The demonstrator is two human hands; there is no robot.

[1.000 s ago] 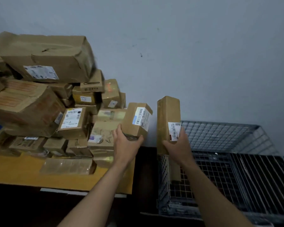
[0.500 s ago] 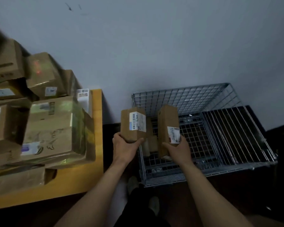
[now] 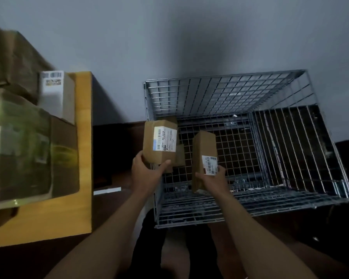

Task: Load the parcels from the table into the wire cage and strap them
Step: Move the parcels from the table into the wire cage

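My left hand [image 3: 147, 174] grips the short box [image 3: 159, 141] by its bottom edge, thumb and fingers curled round it. My right hand [image 3: 212, 178] clasps the lower end of the long box [image 3: 204, 156] the same way. Both boxes hang over the near left part of the cage [image 3: 189, 210], above its floor and, as far as I can tell, clear of the wire. The long box stands on end, its long axis near upright and tipped a little away from me, label low and facing me. The short box is upright too, label forward. I judge the step is setting them down. I would lay the long box flat, tight against the parcels [image 3: 180, 156] already inside, so later strapping finds no gaps. Off left, the worktop [image 3: 85, 158] carries a blurred pile [image 3: 24, 148].
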